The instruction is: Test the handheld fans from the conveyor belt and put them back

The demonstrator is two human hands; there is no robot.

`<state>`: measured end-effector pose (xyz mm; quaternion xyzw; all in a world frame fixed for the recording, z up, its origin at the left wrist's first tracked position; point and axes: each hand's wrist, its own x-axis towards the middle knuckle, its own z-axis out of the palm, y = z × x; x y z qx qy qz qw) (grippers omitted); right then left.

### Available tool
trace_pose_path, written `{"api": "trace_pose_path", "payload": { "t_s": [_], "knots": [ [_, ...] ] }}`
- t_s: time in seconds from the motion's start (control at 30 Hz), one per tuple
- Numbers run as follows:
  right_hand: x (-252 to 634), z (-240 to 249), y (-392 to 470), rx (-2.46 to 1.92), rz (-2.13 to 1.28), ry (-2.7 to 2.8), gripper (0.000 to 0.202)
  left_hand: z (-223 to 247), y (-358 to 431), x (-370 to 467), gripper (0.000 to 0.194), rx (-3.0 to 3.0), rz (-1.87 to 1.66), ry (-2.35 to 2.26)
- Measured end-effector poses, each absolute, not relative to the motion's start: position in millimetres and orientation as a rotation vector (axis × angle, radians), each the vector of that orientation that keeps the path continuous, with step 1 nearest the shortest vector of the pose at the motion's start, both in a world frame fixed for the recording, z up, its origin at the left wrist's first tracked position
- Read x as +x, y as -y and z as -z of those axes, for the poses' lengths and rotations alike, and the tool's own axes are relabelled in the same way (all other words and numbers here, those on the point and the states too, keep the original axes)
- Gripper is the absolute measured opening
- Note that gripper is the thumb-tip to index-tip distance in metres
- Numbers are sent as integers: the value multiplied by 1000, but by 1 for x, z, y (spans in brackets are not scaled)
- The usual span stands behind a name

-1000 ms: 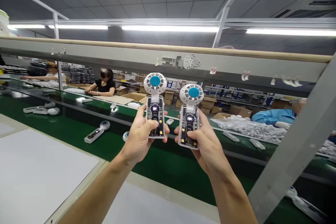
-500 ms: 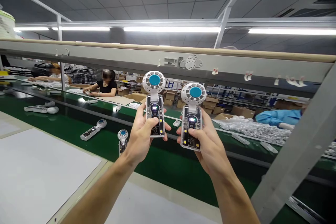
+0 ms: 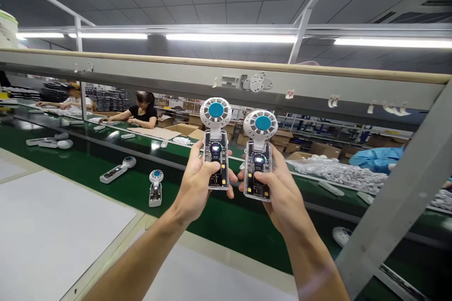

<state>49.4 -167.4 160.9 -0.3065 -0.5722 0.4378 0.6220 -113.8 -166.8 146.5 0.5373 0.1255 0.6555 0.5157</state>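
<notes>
My left hand (image 3: pixel 197 183) is closed around a small handheld fan (image 3: pixel 216 160), its thumb pressed on the front. A matching handheld fan (image 3: pixel 258 171) is gripped in my right hand (image 3: pixel 284 193), thumb likewise on its face. Both have a round white vented head with a blue centre and a clear body over a black circuit board with a lit spot. They are held upright side by side, a narrow gap between them, above the green conveyor belt (image 3: pixel 229 235). Another such fan (image 3: pixel 155 188) lies on the belt left of my left hand, with one more (image 3: pixel 118 170) farther left.
White worktops (image 3: pixel 63 230) lie along the near side. A grey metal post (image 3: pixel 395 188) slants up at the right; a long beam (image 3: pixel 169 73) crosses above the belt. Two co-workers (image 3: pixel 143 110) sit across the line at left. Bagged white parts (image 3: pixel 339 171) lie at far right.
My left hand has brought its fan rightward, nearer the other one; my right hand has barely moved. Fans on the near belt have shifted left, and white parts on the far side have shifted right.
</notes>
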Motion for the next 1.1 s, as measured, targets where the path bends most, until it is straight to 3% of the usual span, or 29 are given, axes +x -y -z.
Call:
{"api": "trace_pose_path", "payload": {
  "t_s": [0.6, 1.0, 1.1],
  "knots": [
    [54, -154, 160, -674, -974, 1378, 73, -149, 174, -112, 46, 1315, -1581, -308],
    [48, -158, 165, -636, -918, 1303, 81, -154, 177, -113, 43, 1276, -1541, -253],
    [47, -159, 166, -644, -1056, 1172, 71, -152, 175, -113, 42, 1289, -1555, -332]
  ]
}}
